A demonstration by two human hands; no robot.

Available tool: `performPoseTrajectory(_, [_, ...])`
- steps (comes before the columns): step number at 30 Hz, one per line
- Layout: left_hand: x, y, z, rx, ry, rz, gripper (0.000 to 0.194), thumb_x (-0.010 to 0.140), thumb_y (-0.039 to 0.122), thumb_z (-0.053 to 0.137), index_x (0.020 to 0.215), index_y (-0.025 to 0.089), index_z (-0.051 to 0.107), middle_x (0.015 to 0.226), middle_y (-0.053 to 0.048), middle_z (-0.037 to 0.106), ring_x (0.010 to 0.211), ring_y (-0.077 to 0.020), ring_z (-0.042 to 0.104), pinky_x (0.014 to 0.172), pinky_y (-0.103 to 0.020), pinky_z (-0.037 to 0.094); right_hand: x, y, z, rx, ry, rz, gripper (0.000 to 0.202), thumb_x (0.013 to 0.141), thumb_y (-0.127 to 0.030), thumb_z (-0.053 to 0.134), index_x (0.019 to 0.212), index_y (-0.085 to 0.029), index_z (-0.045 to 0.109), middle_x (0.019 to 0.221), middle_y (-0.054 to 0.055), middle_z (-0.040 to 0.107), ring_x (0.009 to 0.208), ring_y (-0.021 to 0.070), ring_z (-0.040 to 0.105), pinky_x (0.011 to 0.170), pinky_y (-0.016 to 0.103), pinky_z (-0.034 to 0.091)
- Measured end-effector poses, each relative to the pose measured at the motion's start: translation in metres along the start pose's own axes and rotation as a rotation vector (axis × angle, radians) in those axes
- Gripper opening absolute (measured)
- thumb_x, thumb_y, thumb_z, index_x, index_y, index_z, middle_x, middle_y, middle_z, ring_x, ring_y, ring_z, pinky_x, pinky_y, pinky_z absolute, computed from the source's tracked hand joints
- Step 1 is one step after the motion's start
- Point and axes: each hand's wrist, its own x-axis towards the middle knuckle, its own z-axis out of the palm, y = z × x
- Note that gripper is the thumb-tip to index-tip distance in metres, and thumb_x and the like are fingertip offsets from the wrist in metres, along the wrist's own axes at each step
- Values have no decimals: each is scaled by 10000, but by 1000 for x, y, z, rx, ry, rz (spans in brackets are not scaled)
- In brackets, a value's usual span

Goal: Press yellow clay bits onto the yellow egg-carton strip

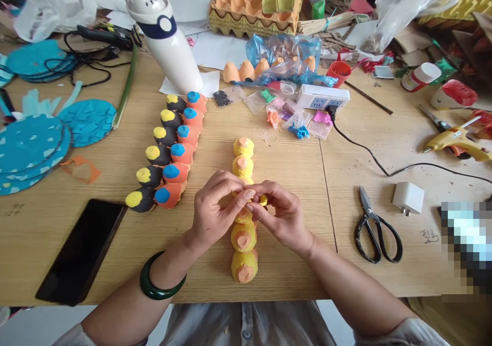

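A strip of egg-carton cups point(244, 237), coated yellow with bare orange-tan tips, runs lengthwise on the table before me. Above its middle, my left hand point(219, 202) and my right hand point(282, 212) meet fingertip to fingertip. Both pinch a small lump of yellow clay point(263, 200), mostly covered by the fingers. The cups right beneath the hands are partly hidden. To the left stand two finished-looking strips side by side: black cups with yellow tips point(157, 155) and orange cups with blue tips point(180, 154).
Black-handled scissors point(369, 223), a white charger point(408, 197) and a yellow glue gun point(457, 140) lie right. A phone point(82, 251) lies left. Behind are a white bottle point(172, 54), a power strip point(323, 97), clay packets point(284, 113) and egg trays point(246, 7).
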Motion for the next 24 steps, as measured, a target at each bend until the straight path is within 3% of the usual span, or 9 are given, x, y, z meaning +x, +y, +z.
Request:
performPoseTrajectory(6, [-2, 0, -1, -159, -64, -98, 239, 993, 256, 623, 768, 193, 673, 790, -18, 696, 775, -150, 670, 718, -281, 532, 0, 1, 0, -42, 35, -71, 106, 925, -314, 744, 983, -226, 740, 871, 34, 673, 715, 134, 626, 598, 268, 553])
performPoseTrajectory(10, [1, -7, -7, -49, -11, -61, 294, 1035, 212, 526, 813, 197, 720, 830, -23, 720, 829, -154, 665, 788, -303, 519, 8, 1, -4, 104, 175, 71, 208, 926, -415, 727, 914, -208, 716, 770, -8, 635, 538, 84, 550, 483, 231, 523])
performPoseTrajectory(13, [5, -18, -10, 56, 59, -106, 223, 1023, 239, 560, 898, 210, 743, 879, -22, 719, 874, -162, 660, 814, -308, 518, 17, 3, -9, 201, 284, 186, 354, 892, -500, 741, 753, -190, 642, 612, -58, 499, 460, 63, 409, 400, 200, 470])
performPoseTrajectory(17, [6, -24, -7, 128, -50, -173, 159, 958, 359, 671, 956, 210, 727, 972, -37, 702, 911, -179, 648, 829, -320, 526, 24, 6, -14, 217, 285, 242, 432, 836, -541, 782, 676, -182, 602, 571, -69, 441, 452, 59, 361, 361, 185, 432])
performPoseTrajectory(21, [1, -20, -2, 282, -86, -346, 391, 789, 516, 816, 954, 206, 642, 948, -21, 649, 796, -179, 614, 765, -342, 517, 25, 10, -16, 191, 272, 235, 410, 785, -555, 823, 778, -178, 663, 579, -72, 459, 466, 68, 393, 383, 192, 465])
performPoseTrajectory(24, [-2, -18, 1, 296, -172, -466, 455, 735, 506, 846, 995, 218, 607, 1017, -23, 656, 803, -185, 644, 744, -346, 520, 24, 11, -16, 183, 230, 269, 448, 816, -583, 784, 702, -181, 622, 555, -72, 439, 437, 62, 372, 356, 190, 432])
